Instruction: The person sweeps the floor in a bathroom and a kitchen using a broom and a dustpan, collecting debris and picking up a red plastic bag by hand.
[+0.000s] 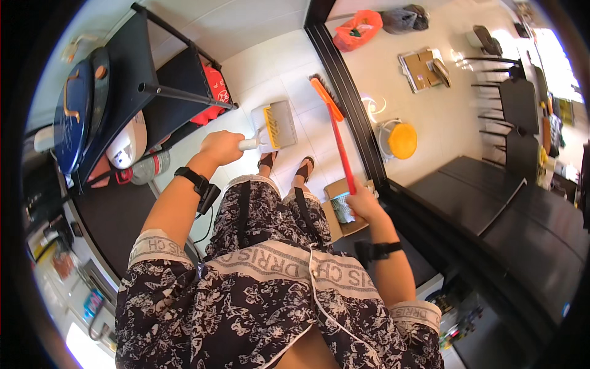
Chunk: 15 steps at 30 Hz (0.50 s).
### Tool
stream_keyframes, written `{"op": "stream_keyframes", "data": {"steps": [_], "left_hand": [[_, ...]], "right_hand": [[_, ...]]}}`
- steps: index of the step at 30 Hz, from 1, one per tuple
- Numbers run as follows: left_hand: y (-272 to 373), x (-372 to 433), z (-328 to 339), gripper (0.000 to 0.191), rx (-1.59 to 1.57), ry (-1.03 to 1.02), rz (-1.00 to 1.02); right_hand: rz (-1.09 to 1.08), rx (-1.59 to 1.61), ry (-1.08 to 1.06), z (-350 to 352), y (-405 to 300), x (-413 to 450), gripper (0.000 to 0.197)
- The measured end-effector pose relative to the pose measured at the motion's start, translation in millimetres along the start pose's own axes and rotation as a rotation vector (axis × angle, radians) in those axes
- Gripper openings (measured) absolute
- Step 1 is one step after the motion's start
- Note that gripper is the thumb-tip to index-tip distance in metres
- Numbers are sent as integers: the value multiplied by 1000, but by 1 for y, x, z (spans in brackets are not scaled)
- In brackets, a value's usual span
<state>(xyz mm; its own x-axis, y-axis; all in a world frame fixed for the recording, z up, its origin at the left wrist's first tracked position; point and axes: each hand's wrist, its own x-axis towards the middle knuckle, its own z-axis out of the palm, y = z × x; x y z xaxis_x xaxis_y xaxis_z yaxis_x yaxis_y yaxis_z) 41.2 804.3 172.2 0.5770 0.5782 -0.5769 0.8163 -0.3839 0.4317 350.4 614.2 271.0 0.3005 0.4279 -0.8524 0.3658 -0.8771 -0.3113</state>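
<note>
My left hand [223, 146] grips the pale handle of a dustpan [282, 124], whose grey pan with a yellow comb strip is seen over the white tiles, just beyond my feet. My right hand [364, 203] is closed around the red handle of a broom [340, 147]. The broom's orange head [326, 99] with dark bristles lies to the right of the dustpan, beside the black door track. Dustpan and broom head are apart. Whether either touches the floor, I cannot tell.
At left stands a black shelf rack [179, 87] with a plastic bottle [150, 168] below. An open cardboard box [355, 227] sits under my right hand. Past the door track [352, 99] are a yellow-topped stool or bucket [402, 140], flat cardboard [419, 69] and a red bag [358, 31].
</note>
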Motion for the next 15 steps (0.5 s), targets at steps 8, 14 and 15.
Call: {"op": "stream_keyframes", "data": {"steps": [8, 14, 15], "left_hand": [[-43, 8, -33, 16, 50, 9, -44], [-88, -27, 1, 16, 35, -31, -89], [-94, -39, 10, 16, 31, -28, -99]], "right_hand": [[78, 216, -358, 70, -30, 9, 65], [185, 499, -426, 20, -47, -36, 68], [184, 466, -403, 14, -54, -43, 68]]}}
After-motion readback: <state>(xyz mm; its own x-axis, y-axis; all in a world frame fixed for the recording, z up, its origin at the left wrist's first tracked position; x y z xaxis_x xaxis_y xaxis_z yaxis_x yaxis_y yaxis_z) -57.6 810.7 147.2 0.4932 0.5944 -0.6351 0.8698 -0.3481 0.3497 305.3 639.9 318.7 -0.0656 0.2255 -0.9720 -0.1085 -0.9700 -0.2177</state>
